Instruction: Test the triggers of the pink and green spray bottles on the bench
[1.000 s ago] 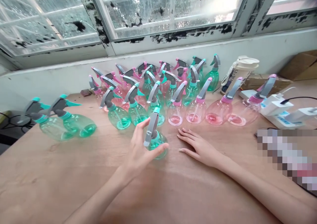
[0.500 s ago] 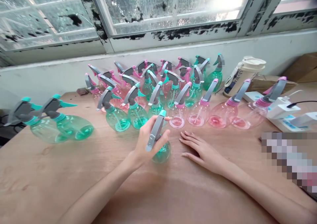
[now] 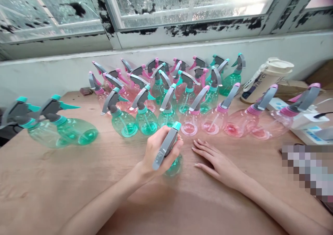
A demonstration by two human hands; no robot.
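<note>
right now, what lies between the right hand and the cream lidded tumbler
In the head view, translucent pink plastic spray bottles of the front row stand between the right hand and the cream lidded tumbler.

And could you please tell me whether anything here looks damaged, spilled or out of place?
The window frame looks damaged: ragged black patches break up its pale surface, and dark blotches mark the glass. Two green spray bottles at the left stand apart from the larger bottle group. I see no spill on the table.
</note>
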